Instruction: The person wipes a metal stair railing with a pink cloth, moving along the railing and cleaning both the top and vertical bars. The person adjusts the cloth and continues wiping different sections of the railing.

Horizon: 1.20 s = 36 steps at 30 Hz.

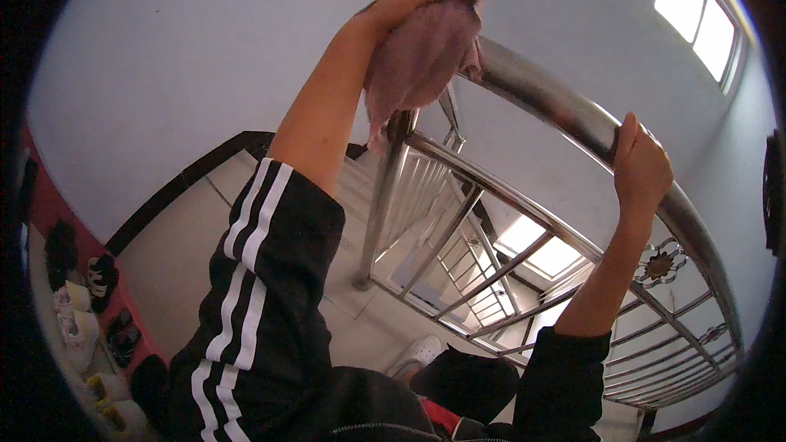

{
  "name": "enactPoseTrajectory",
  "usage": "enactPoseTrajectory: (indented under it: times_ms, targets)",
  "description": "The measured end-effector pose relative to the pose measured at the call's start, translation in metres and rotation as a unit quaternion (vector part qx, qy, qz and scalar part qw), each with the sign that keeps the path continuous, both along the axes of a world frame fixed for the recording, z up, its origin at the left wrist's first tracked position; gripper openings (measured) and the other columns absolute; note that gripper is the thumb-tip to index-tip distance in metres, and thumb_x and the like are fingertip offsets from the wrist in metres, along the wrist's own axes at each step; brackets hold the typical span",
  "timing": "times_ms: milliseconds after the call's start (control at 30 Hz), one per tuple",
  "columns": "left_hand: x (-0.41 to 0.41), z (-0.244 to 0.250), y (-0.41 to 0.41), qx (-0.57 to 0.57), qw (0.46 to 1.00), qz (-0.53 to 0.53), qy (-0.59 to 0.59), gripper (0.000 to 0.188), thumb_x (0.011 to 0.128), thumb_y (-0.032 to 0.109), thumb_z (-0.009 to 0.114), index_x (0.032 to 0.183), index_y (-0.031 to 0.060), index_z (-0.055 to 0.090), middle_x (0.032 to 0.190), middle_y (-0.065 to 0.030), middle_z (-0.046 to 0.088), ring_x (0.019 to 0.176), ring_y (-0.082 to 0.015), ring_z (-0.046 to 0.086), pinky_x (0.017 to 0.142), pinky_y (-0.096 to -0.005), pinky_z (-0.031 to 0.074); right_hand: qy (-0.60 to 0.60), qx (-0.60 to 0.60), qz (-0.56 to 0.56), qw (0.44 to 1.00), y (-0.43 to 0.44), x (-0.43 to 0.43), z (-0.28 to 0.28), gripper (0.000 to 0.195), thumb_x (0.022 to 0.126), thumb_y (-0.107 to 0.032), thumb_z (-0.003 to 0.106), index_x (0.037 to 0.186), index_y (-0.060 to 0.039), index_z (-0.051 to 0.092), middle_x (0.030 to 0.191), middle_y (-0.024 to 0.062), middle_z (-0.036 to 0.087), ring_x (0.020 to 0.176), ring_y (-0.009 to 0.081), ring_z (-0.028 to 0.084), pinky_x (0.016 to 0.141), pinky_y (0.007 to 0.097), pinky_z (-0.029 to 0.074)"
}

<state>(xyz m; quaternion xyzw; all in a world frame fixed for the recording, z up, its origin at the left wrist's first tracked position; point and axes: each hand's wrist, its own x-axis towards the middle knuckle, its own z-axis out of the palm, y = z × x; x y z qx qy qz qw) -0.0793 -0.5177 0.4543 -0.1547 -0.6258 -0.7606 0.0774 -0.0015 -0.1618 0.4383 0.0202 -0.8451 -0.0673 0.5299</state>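
A stainless steel stair handrail (552, 98) curves across the upper right. My left hand (430, 3), at the end of the arm on the picture's left side, holds a crumpled pink cloth (417, 61) at the rail's upper end; the cloth hangs down and hides part of that hand's fingers. My right hand (642, 166) is wrapped around the handrail farther along to the right, thumb on top. Beneath the rail stand a metal post (387, 215) and thinner bars of the balustrade (503, 196).
Shoes (80, 325) stand on a red-edged rack or mat (138, 325) at the left. A dark skirting (184, 181) follows the wall. Stairs and a lower balustrade (479, 270) lie beyond the bars. A window (697, 15) is at upper right. My foot wears a white clog (424, 350).
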Motion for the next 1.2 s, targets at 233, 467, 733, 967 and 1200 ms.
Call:
enactPoseTrajectory:
  times_ms: [233, 467, 733, 967, 1200]
  targets:
    - [-0.005, -0.059, 0.006, 0.317, 0.941, -0.029, 0.110, 0.054, 0.096, 0.051, 0.038, 0.129, 0.0089, 0.047, 0.132, -0.0118, 0.049, 0.123, -0.0211, 0.045, 0.103, -0.0383, 0.038, 0.009, -0.015, -0.007, 1.000, -0.010, 0.000, -0.001, 0.049, 0.098, -0.038, 0.032, 0.079, -0.0082, 0.065, 0.078, 0.0132, 0.066, 0.076, 0.0333, 0.065, 0.070, 0.0457, 0.050]
    - [0.004, -0.137, 0.055, 0.236, 0.949, 0.115, 0.172, 0.046, 0.095, 0.031, 0.047, 0.132, 0.0046, 0.041, 0.129, -0.0110, 0.049, 0.114, -0.0251, 0.049, 0.096, -0.0355, 0.041, 0.021, -0.015, -0.012, 1.000, -0.005, 0.002, 0.001, 0.047, 0.097, -0.037, 0.032, 0.080, -0.0080, 0.065, 0.078, 0.0131, 0.066, 0.076, 0.0322, 0.065, 0.072, 0.0458, 0.050]
    - [-0.007, -0.201, 0.068, -0.137, 0.791, 0.474, 0.362, 0.065, 0.084, 0.003, 0.060, 0.139, -0.0022, 0.026, 0.130, -0.0172, 0.045, 0.122, -0.0285, 0.045, 0.098, -0.0339, 0.041, -0.013, -0.004, -0.019, 1.000, -0.007, 0.002, 0.001, 0.047, 0.097, -0.035, 0.030, 0.079, -0.0086, 0.064, 0.081, 0.0112, 0.067, 0.076, 0.0302, 0.066, 0.074, 0.0445, 0.050]
    - [-0.011, -0.180, 0.059, -0.462, 0.548, 0.540, 0.441, 0.065, 0.082, 0.035, 0.060, 0.137, 0.0079, 0.039, 0.138, -0.0145, 0.041, 0.121, -0.0360, 0.041, 0.097, -0.0505, 0.032, 0.044, 0.014, 0.013, 0.999, 0.000, -0.004, 0.000, 0.046, 0.096, -0.034, 0.035, 0.072, -0.0087, 0.064, 0.077, 0.0101, 0.068, 0.074, 0.0284, 0.066, 0.071, 0.0432, 0.050]
    - [0.030, -0.084, 0.130, -0.456, 0.554, 0.393, 0.575, 0.045, 0.079, 0.041, 0.059, 0.112, 0.0107, 0.060, 0.118, -0.0135, 0.054, 0.108, -0.0357, 0.049, 0.091, -0.0496, 0.036, 0.022, -0.021, 0.066, 0.997, 0.001, -0.004, 0.000, 0.044, 0.095, -0.038, 0.038, 0.077, -0.0067, 0.064, 0.079, 0.0115, 0.067, 0.072, 0.0306, 0.065, 0.072, 0.0433, 0.050]
